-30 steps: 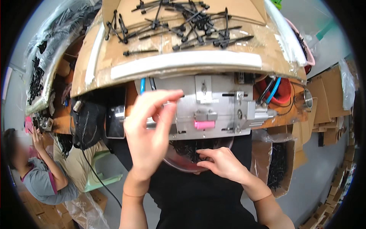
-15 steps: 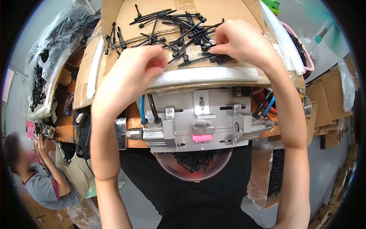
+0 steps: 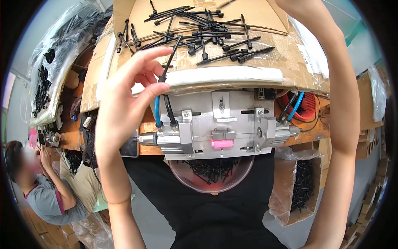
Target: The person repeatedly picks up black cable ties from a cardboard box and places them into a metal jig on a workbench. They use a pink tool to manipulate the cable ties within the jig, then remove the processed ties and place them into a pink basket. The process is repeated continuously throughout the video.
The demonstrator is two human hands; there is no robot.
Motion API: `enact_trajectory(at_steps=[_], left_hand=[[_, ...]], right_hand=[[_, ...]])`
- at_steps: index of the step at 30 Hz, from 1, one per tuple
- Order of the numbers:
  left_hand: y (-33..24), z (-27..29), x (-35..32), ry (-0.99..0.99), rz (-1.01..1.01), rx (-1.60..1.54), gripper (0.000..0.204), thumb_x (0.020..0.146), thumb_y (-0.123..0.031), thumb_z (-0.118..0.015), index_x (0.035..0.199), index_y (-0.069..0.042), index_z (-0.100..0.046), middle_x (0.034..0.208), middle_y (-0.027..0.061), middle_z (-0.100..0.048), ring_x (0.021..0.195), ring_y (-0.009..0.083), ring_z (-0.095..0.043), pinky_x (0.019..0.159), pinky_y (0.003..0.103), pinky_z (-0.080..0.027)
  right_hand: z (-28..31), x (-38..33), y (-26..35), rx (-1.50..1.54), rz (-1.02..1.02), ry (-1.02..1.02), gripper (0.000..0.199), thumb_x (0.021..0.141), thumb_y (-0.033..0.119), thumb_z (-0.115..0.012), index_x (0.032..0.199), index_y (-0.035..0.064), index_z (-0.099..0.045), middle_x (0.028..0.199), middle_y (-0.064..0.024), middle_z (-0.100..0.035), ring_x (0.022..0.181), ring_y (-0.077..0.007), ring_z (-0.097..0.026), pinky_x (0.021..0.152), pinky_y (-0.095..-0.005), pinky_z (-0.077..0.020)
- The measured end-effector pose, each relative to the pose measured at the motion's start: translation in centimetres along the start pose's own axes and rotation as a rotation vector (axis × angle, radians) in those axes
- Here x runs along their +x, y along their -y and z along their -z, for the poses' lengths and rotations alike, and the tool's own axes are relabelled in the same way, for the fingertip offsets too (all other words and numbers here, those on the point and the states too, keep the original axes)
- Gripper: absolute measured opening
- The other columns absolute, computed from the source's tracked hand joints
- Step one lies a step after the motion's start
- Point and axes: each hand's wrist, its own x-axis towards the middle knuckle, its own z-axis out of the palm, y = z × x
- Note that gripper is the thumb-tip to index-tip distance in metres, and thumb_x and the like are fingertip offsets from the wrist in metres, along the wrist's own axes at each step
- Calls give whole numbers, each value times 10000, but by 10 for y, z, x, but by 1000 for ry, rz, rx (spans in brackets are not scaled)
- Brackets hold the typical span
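My left hand (image 3: 128, 91) is raised over the near left edge of the cardboard, its thumb and fingers closed on a thin black plastic rod (image 3: 171, 60). The rod stands tilted, its thicker head down by my thumb. At the top edge is my right hand (image 3: 292, 5), its fingers out of the picture, so its grip is hidden. Between my arms, on the cardboard, lie several similar black rods (image 3: 213, 33) in a loose pile. Nearer me sits a metal fixture (image 3: 207, 106) with a pink block (image 3: 222, 143) at its middle.
A clear bowl (image 3: 213, 191) with black rods is below the fixture. Blue and black hoses (image 3: 157, 110) rise from its left side. A red basket (image 3: 309, 103) stands right, above a lined carton (image 3: 317, 189) of black parts. At the left, another person (image 3: 49, 195) sits working.
My left hand has drawn back slightly toward me and now shows a black rod in its fingers. My right hand has moved from the pile up and away to the far right.
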Motion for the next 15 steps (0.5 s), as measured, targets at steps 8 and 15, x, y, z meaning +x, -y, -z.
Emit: enact_trajectory(at_steps=[8,15], left_hand=[[49,39,8,4,-34,516,283,791,70,-652,1055,-32,-643,979,69,-644,899,183,-614,808,302,-492],[57,47,13,182,74,516,188,796,71,-643,965,-11,-645,947,73,-641,877,187,-620,769,289,-499]], right_hand=[[-62,-27,8,240,124,84,73,765,20,-708,794,18,-641,800,-98,-617,807,-243,-621,723,-367,-486],[-89,-13,49,255,220,644,74,724,24,-709,723,29,-635,803,-96,-556,887,-289,-574,764,-404,-468]])
